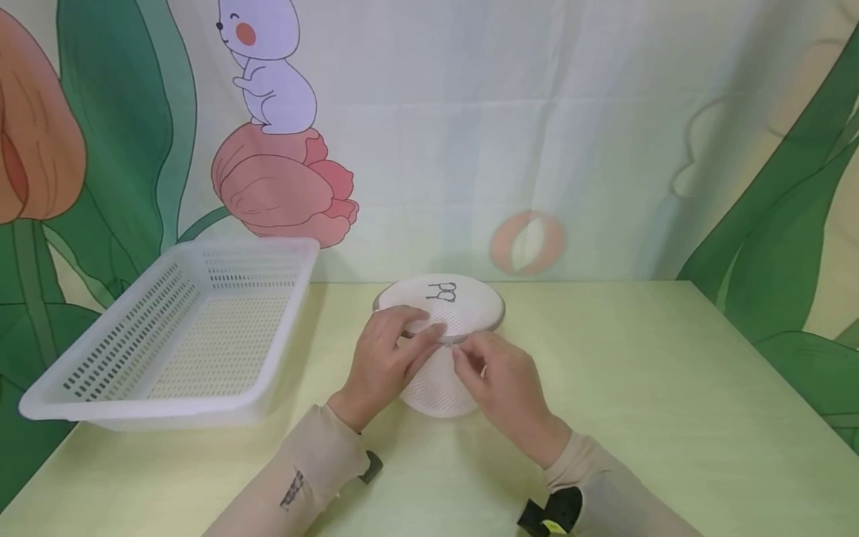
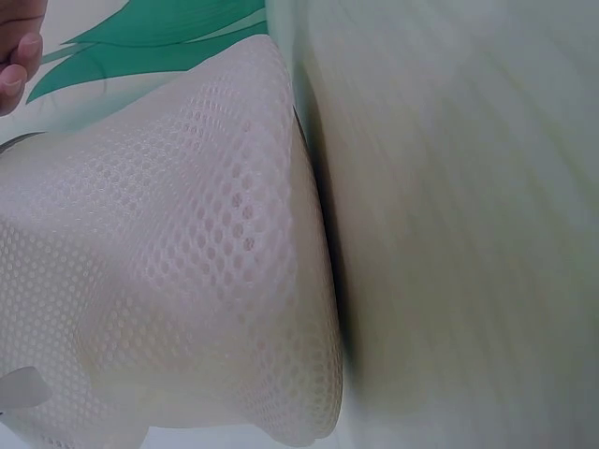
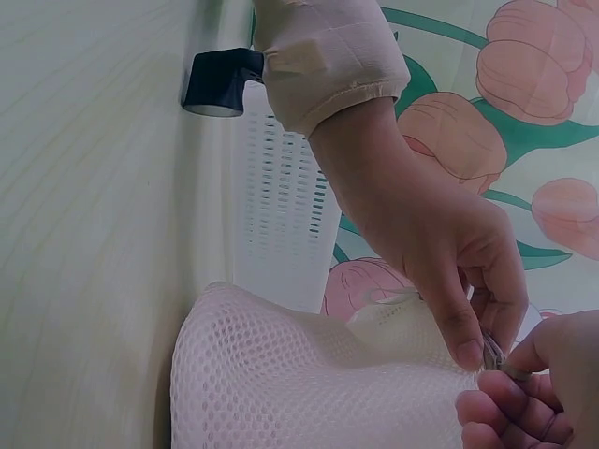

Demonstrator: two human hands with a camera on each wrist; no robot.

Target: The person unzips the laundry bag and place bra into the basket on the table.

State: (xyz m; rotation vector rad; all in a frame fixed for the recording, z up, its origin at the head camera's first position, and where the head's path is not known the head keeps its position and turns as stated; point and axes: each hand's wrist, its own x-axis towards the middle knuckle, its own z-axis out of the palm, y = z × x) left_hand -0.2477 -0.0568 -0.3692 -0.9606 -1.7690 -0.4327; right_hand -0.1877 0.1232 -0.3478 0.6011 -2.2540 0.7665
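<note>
A white mesh laundry bag with a round lid stands upright on the table before me. Grey trim runs round the lid, and a small dark drawing marks its top. At the near edge of that lid, my left hand pinches the rim between thumb and fingers. Close beside it, my right hand pinches a small piece at the same edge, seemingly the zipper pull. A metallic bit shows between the two hands in the right wrist view. The left wrist view is mostly filled by the bag's mesh side.
A white plastic basket with slotted walls stands to the left on the pale yellow-green table. Behind the table hangs a curtain printed with flowers and a white animal. Black straps sit at the wrists.
</note>
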